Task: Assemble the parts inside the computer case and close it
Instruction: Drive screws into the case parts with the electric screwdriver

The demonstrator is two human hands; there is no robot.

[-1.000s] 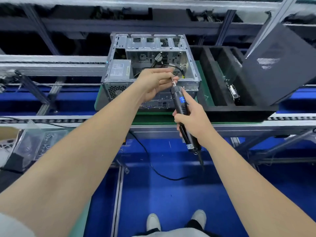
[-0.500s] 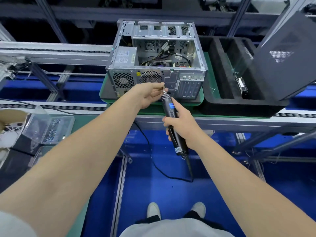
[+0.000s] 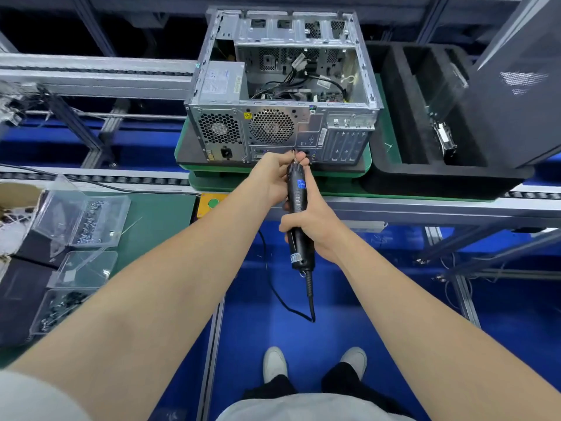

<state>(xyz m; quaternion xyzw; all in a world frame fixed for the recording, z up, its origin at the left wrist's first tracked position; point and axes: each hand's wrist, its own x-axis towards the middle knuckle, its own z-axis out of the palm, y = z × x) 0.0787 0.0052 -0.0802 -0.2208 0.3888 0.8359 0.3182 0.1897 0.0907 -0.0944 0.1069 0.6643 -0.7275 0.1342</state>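
An open silver computer case [image 3: 282, 123] lies on a green pallet [image 3: 368, 161] on the conveyor, its rear panel facing me and cables showing inside. My right hand [image 3: 312, 223] grips a black electric screwdriver [image 3: 297, 189] that points up at the lower rear panel. My left hand [image 3: 277, 174] pinches the screwdriver's tip just below the panel; what lies between the fingertips is hidden. A dark side panel [image 3: 516, 86] leans at the far right.
A black foam tray [image 3: 403, 174] with a metal part stands right of the case. Clear bins of screws [image 3: 82, 220] sit on the green bench at left. The screwdriver's cable [image 3: 310, 302] hangs over the blue floor. My shoes [image 3: 274, 363] show below.
Both hands and the screwdriver have dropped from the case's top edge to its lower rear panel. The view has tilted, so the case sits higher and nearer.
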